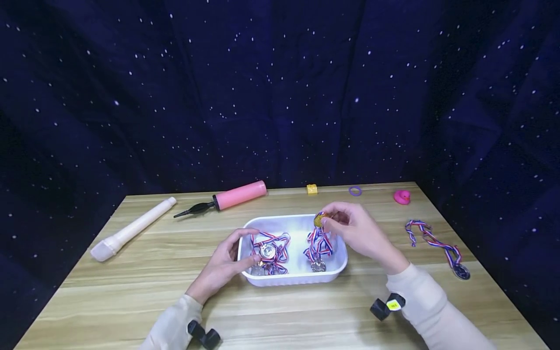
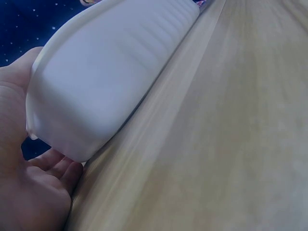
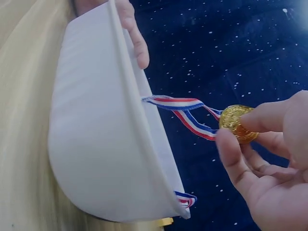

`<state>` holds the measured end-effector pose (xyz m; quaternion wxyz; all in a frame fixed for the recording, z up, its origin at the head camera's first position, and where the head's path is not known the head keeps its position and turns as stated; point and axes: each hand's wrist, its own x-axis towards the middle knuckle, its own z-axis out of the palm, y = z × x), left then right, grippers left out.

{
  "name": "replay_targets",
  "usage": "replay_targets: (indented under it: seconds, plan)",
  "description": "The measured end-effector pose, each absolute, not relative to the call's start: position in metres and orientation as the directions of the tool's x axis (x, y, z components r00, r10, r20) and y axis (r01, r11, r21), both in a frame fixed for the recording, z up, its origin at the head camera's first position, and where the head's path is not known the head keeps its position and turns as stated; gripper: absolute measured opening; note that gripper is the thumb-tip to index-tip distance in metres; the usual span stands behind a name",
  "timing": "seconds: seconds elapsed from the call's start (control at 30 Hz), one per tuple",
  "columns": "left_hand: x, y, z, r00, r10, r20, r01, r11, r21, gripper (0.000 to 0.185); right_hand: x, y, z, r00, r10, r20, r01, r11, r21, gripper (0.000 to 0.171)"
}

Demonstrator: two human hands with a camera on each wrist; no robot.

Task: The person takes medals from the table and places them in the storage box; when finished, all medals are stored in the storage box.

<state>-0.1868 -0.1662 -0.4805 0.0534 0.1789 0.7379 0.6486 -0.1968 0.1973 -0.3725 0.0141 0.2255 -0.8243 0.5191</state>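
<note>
A white plastic tray (image 1: 294, 280) sits mid-table. My left hand (image 1: 238, 253) grips its left end, the palm (image 2: 29, 192) against the tray's wall (image 2: 110, 72) and the fingers (image 3: 135, 38) curled over the rim. Above the tray's far right part, my right hand (image 1: 330, 221) pinches a gold medal (image 1: 320, 219) between thumb and fingers. Its red, white and blue ribbon (image 1: 319, 244) hangs down into the tray. In the right wrist view the gold medal (image 3: 234, 119) is held beside the tray (image 3: 96, 134). A silver medal (image 1: 268, 251) with its ribbon lies in the tray's left half, and another silver medal (image 1: 318, 265) in the right half.
A further ribboned medal (image 1: 461, 271) lies on the wooden table (image 1: 131, 291) at the right. Along the back are a pink hand pump (image 1: 232, 196), a cream tube (image 1: 131, 228), a yellow block (image 1: 311, 189), a purple ring (image 1: 355, 190) and a pink duck (image 1: 401, 196). Dark starry cloth hangs behind.
</note>
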Motion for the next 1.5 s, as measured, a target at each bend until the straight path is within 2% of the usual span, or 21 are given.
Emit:
replay_targets:
  seconds: [0.33,0.5,0.8,0.97,1.27,1.5]
  plan:
    - [-0.185,-0.166,-0.479,-0.927,0.338,0.163,0.203,0.085,0.976,0.068,-0.196,0.195,-0.380,-0.881,-0.452,0.136,-0.366,0.471,-0.803,0.010]
    - [-0.186,-0.166,-0.481,-0.923,0.344,0.174,0.212,0.076,0.974,0.068,-0.196,0.195,-0.386,-0.862,-0.493,0.123,-0.387,0.481,-0.787,0.009]
    - [-0.186,-0.166,-0.482,-0.922,0.345,0.177,0.215,0.074,0.974,0.066,-0.193,0.189,-0.392,-0.813,-0.574,0.094,-0.445,0.509,-0.737,0.020]
    - [-0.187,-0.166,-0.482,-0.922,0.343,0.178,0.214,0.069,0.974,0.065,-0.190,0.184,-0.394,-0.797,-0.592,0.120,-0.500,0.533,-0.683,0.018]
    - [-0.186,-0.166,-0.481,-0.923,0.343,0.177,0.211,0.067,0.975,0.065,-0.188,0.181,-0.396,-0.797,-0.595,0.101,-0.513,0.579,-0.634,0.016]
    - [-0.186,-0.165,-0.480,-0.922,0.346,0.175,0.209,0.062,0.976,0.066,-0.190,0.184,-0.392,-0.802,-0.551,0.230,-0.579,0.623,-0.526,0.020]
